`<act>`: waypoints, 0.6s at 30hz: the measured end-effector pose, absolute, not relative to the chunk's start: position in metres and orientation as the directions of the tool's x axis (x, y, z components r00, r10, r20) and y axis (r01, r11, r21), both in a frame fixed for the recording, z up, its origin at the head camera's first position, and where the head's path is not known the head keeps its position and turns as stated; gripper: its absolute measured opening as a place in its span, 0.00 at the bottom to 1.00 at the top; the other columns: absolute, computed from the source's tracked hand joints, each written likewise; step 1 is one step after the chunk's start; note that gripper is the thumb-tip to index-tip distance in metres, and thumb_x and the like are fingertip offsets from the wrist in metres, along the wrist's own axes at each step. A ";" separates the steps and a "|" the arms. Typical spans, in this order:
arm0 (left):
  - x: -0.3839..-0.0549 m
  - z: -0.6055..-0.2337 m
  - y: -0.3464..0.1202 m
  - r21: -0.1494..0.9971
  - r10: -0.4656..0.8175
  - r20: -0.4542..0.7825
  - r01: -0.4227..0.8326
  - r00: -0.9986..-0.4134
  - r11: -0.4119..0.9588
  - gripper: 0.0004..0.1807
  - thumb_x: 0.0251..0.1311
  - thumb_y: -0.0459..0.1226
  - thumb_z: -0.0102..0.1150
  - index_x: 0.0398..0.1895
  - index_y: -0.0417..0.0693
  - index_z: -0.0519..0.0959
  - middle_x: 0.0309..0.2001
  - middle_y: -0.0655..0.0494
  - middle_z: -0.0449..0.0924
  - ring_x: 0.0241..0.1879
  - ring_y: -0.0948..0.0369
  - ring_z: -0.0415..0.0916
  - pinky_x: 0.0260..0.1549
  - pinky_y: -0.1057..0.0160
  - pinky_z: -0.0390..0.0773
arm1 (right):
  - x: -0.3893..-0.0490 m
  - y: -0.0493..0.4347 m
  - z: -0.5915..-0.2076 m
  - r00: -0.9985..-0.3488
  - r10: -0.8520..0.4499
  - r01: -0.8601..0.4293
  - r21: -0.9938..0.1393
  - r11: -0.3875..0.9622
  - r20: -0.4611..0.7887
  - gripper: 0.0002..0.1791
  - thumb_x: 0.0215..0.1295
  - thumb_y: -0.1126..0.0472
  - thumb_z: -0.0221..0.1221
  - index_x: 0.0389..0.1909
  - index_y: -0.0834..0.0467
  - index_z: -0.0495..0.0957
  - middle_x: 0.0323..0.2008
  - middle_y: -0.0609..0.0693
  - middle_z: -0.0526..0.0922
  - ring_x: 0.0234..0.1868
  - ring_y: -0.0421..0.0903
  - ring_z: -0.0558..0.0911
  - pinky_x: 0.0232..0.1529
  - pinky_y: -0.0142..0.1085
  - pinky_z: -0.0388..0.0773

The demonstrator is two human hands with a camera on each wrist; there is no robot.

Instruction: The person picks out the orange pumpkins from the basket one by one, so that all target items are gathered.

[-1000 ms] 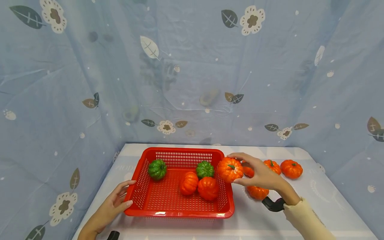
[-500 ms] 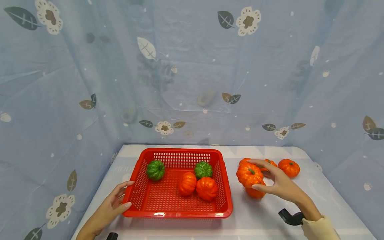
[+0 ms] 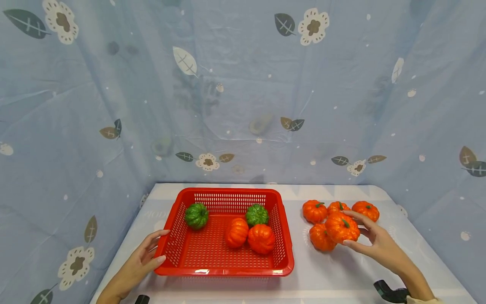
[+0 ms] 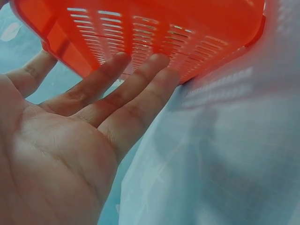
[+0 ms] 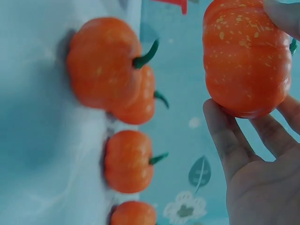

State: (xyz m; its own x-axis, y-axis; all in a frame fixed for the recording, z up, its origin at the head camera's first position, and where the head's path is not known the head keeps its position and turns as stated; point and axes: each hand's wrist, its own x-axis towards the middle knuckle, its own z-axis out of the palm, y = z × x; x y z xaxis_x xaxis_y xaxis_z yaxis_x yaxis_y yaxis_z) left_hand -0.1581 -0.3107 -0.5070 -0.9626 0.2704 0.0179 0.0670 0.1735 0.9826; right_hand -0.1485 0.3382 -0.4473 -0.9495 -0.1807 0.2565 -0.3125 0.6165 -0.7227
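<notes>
My right hand (image 3: 381, 247) holds an orange toy pumpkin (image 3: 341, 227) with a green stem, thumb on one side and fingers on the other. In the right wrist view the held pumpkin (image 5: 246, 61) is raised off the table, its speckled side showing. On the left, my left hand (image 3: 138, 261) rests at the short side of a red plastic basket (image 3: 228, 272). The left wrist view has its fingers (image 4: 136, 101) stretched fairly straight against the slotted wall. Inside the basket lie two orange pumpkins (image 3: 262, 239) and two green ones (image 3: 197, 215).
Right of the basket, several more orange pumpkins (image 3: 314, 211) sit on the white table (image 3: 303, 278), one partly behind the held pumpkin. A blue patterned cloth (image 3: 243, 105) hangs behind and along the sides.
My right hand has carried the pumpkin from over the basket's right rim rightward, past the near pumpkin on the table. My left hand stays at the basket's side.
</notes>
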 end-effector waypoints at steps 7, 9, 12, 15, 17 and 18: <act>-0.157 -0.503 -0.308 0.984 0.254 -0.022 0.024 -0.967 0.175 0.34 0.71 0.32 0.59 0.77 0.49 0.58 0.73 0.33 0.57 0.63 0.40 0.70 0.48 0.56 0.84 | -0.142 0.362 -0.461 -0.970 -0.105 -0.235 -0.739 0.631 0.219 0.40 0.64 0.59 0.71 0.75 0.52 0.65 0.66 0.38 0.67 0.58 0.24 0.71 0.52 0.17 0.71; -0.157 -0.503 -0.307 0.985 0.257 -0.019 0.026 -0.966 0.172 0.34 0.71 0.32 0.59 0.77 0.48 0.58 0.73 0.33 0.57 0.63 0.39 0.70 0.48 0.56 0.84 | -0.140 0.368 -0.466 -0.976 -0.081 -0.207 -0.745 0.634 0.202 0.40 0.65 0.58 0.71 0.76 0.54 0.64 0.65 0.35 0.66 0.57 0.22 0.70 0.51 0.17 0.72; -0.157 -0.503 -0.308 0.985 0.273 -0.013 0.034 -0.962 0.170 0.35 0.71 0.32 0.58 0.77 0.47 0.56 0.74 0.32 0.56 0.63 0.39 0.70 0.49 0.56 0.83 | -0.140 0.375 -0.472 -0.985 -0.042 -0.156 -0.761 0.630 0.167 0.40 0.66 0.57 0.70 0.75 0.57 0.63 0.65 0.35 0.65 0.55 0.21 0.69 0.50 0.17 0.72; -0.157 -0.504 -0.309 0.986 0.272 -0.020 0.026 -0.962 0.167 0.35 0.71 0.32 0.59 0.77 0.48 0.56 0.74 0.32 0.56 0.63 0.40 0.70 0.49 0.57 0.83 | -0.141 0.380 -0.479 -0.991 -0.009 -0.108 -0.770 0.629 0.132 0.40 0.67 0.56 0.69 0.75 0.59 0.62 0.66 0.39 0.64 0.53 0.19 0.69 0.48 0.17 0.73; -0.158 -0.505 -0.309 0.986 0.271 -0.025 0.021 -0.962 0.165 0.35 0.71 0.32 0.59 0.78 0.48 0.56 0.74 0.32 0.56 0.63 0.40 0.70 0.49 0.57 0.83 | -0.143 0.383 -0.483 -0.994 0.004 -0.081 -0.774 0.628 0.107 0.41 0.67 0.56 0.69 0.76 0.60 0.61 0.68 0.47 0.65 0.53 0.18 0.68 0.48 0.17 0.72; -0.158 -0.505 -0.310 0.986 0.268 -0.026 0.019 -0.963 0.165 0.36 0.71 0.32 0.59 0.78 0.48 0.56 0.74 0.32 0.56 0.63 0.40 0.70 0.49 0.57 0.83 | -0.144 0.385 -0.486 -0.995 0.008 -0.071 -0.775 0.628 0.097 0.41 0.67 0.55 0.69 0.76 0.60 0.60 0.68 0.50 0.65 0.53 0.18 0.67 0.48 0.16 0.72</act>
State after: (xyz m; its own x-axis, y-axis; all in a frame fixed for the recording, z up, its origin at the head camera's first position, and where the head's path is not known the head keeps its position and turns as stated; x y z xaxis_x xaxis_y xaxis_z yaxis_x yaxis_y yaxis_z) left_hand -0.1577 -0.3096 -0.5049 -0.9632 0.2677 -0.0259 0.0193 0.1649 0.9861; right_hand -0.1444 0.3845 -0.4863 -0.9952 0.0076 0.0974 -0.0710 0.6284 -0.7746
